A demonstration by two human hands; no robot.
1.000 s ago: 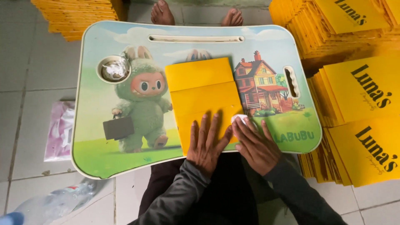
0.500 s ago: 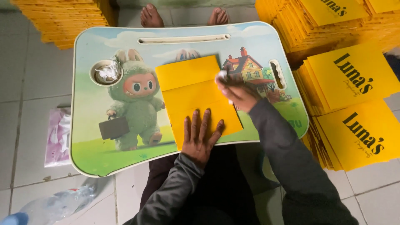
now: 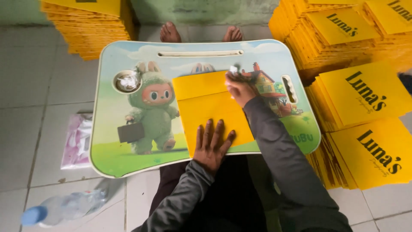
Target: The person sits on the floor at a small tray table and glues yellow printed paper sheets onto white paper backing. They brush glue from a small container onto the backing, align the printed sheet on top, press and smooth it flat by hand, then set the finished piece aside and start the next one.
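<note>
Head view, looking down. Left hand (image 3: 211, 148) pressed flat, fingers spread apart, on the near edge of a yellow paper envelope (image 3: 212, 109) lying mid-way across a cartoon-printed lap desk (image 3: 128, 163). Right hand (image 3: 238, 89) at the envelope's far right corner, fingers curled together around something small and pale (too blurred to name).

Possible trouble, as a judgement: envelope sliding or creasing crooked if the flat palm lifts while the right hand works along the flap edge; smudging or a skewed fold from uneven pressure; lap desk tipping on the knees under a heavy push at one side, and the small crumpled scrap in the round cup recess (image 3: 127, 81) rolling out.

Packages and signs: tall stack of yellow sheets (image 3: 90, 30) far left on the tiled floor; more yellow stacks (image 3: 330, 34) far right, top sheets bearing dark script lettering; two further fanned piles of printed yellow envelopes (image 3: 369, 129) at right, near and middle. Pink-and-clear plastic bag (image 3: 77, 139) left of the desk; clear plastic bottle with blue cap (image 3: 60, 210) lying near left. Bare toes (image 3: 171, 32) beyond the far edge.
</note>
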